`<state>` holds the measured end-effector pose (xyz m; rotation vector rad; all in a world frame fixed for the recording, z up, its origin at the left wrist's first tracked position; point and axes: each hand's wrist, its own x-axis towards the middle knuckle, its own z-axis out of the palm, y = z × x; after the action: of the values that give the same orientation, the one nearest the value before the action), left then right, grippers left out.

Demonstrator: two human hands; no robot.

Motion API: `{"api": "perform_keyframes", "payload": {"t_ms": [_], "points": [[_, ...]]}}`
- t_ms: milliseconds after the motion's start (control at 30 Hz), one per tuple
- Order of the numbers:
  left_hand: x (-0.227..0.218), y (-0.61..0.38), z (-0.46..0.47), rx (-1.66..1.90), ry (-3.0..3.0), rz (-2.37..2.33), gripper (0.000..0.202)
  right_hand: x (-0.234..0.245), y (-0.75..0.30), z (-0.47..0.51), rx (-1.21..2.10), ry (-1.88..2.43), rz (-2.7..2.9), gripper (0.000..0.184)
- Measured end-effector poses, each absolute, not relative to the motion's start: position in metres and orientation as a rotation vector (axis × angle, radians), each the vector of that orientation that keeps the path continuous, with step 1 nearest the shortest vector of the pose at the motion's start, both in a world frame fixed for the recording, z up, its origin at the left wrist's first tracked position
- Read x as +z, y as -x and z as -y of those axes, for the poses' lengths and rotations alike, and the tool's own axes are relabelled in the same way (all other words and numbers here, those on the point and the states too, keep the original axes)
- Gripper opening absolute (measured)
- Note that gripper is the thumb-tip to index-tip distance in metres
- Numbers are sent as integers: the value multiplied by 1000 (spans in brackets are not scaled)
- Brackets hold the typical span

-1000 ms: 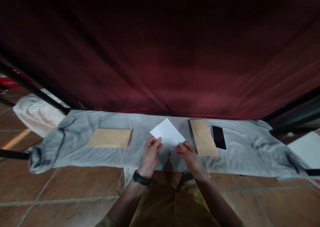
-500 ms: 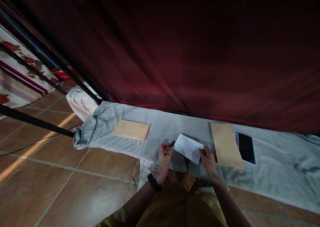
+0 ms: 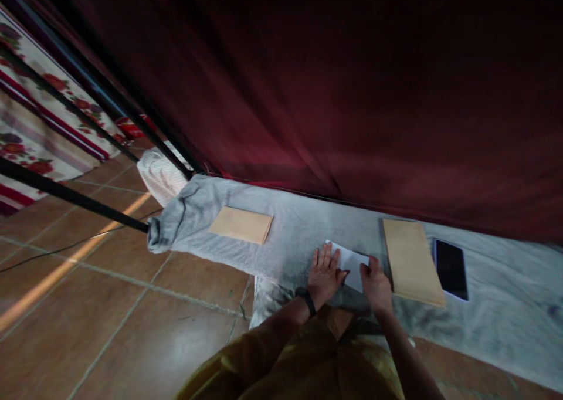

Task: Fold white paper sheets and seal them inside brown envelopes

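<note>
A white sheet of paper [image 3: 352,263] lies on the grey cloth in front of me, partly covered by both hands. My left hand [image 3: 324,273], with a dark band at the wrist, rests flat with fingers spread over the paper's left part. At the paper's right edge, my right hand [image 3: 376,284] is closed, gripping that edge between thumb and fingers. Just right of it lies a tan envelope [image 3: 412,262]. Another tan envelope [image 3: 241,224] lies farther left, apart from my hands.
A phone [image 3: 451,270] with a dark screen lies beside the right envelope. Grey cloth [image 3: 290,224] covers the long narrow surface. A dark red curtain [image 3: 352,124] hangs behind it. Black metal bars [image 3: 79,198] stand at the left above the tiled floor [image 3: 185,335].
My left hand has gone from closed fingers at the paper's left corner to lying flat on it. My right hand stays on the right edge. The view has shifted slightly left.
</note>
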<state>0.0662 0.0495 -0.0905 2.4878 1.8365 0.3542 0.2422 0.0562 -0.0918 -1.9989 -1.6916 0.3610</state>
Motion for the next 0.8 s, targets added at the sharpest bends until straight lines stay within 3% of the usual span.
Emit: {"api": "perform_keyframes", "payload": {"t_ms": [133,267,633,800], "points": [[-96,-68,-47,303,-2496,-1861,69,-90,-223,-55,61,1778,1839,48],[-98,-70,-48,255,-2514,-1834,65,-102,-202,-50,125,1516,2193,52],[-95,-8,-33,345,-2517,-1789,57,-122,-191,-41,-113,1813,2188,54],[-86,22,-39,416,-2502,-1728,62,-121,-189,-40,-140,1817,2175,58]]}}
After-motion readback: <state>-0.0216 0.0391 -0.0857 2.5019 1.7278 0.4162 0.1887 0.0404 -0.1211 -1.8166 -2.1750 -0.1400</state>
